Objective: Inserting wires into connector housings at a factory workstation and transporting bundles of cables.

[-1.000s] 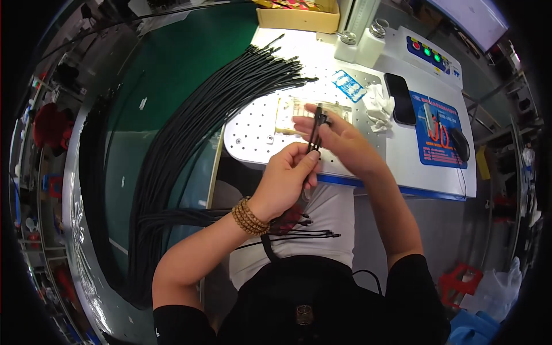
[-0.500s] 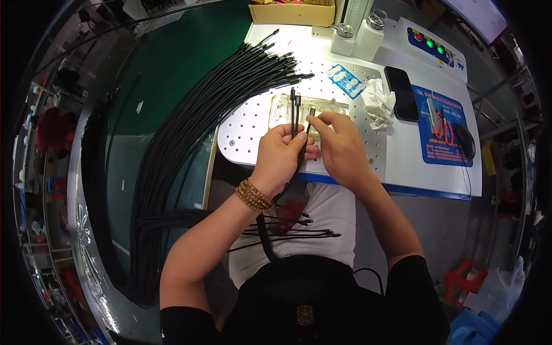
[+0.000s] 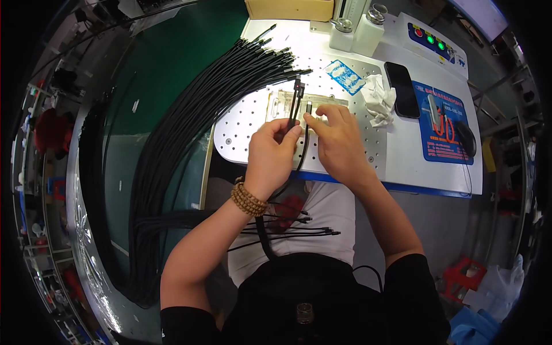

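Observation:
My left hand [image 3: 272,150] is closed round a couple of black cables [image 3: 295,106], whose connector ends point away from me. Close by on the right, my right hand [image 3: 339,138] pinches a single black cable [image 3: 307,119] just below its metal-tipped plug. Under both hands lies a clear fixture block [image 3: 279,103] on the perforated metal plate [image 3: 241,129]. That single cable's plug is over the fixture; whether it touches cannot be made out. To the left, a thick bundle of black cables [image 3: 190,109] fans its plug ends onto the plate.
Right of the plate are crumpled tissue [image 3: 379,102], a black phone [image 3: 402,89] and a blue mat [image 3: 437,146] with a mouse [image 3: 464,138]. Two dispenser bottles [image 3: 368,34], a cardboard box [image 3: 290,10] and a button box [image 3: 434,41] stand behind. More cables [image 3: 310,232] cross my lap.
My hands have moved apart, the left one slightly left. The single cable in my right hand is now separate from those in my left and lower over the fixture.

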